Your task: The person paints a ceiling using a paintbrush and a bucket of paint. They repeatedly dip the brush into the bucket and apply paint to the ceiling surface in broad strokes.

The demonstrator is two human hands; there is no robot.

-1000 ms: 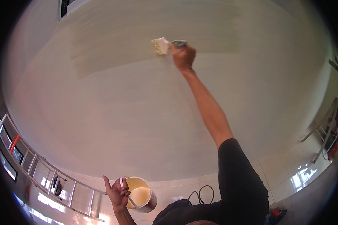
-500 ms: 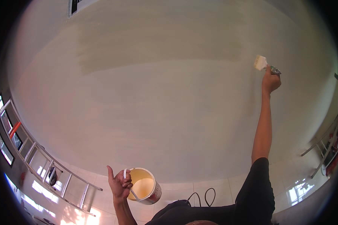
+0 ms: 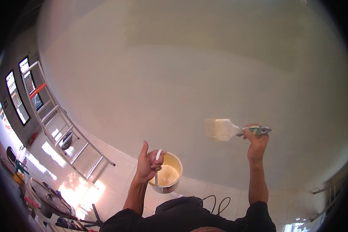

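My right hand grips the green-grey handle of a wide paintbrush. Its pale, paint-coated bristles point left, in front of the wall; whether they touch it I cannot tell. Farther left, my left hand has its fingers closed round the white bail handle of a paint bucket, the thumb sticking up. Cream-coloured paint shows inside the hanging bucket. Across the upper wall runs a darker, olive-grey patch above the lighter grey part.
An aluminium ladder with an orange piece on it stands at the left. A fan is at the lower left, near narrow windows. Pale floor tiles run below the wall. A dark cable loops beside my body.
My right hand has brought the paintbrush down and left from higher on the wall, toward the bucket. The view has turned left, showing more of the ladder and the fan.
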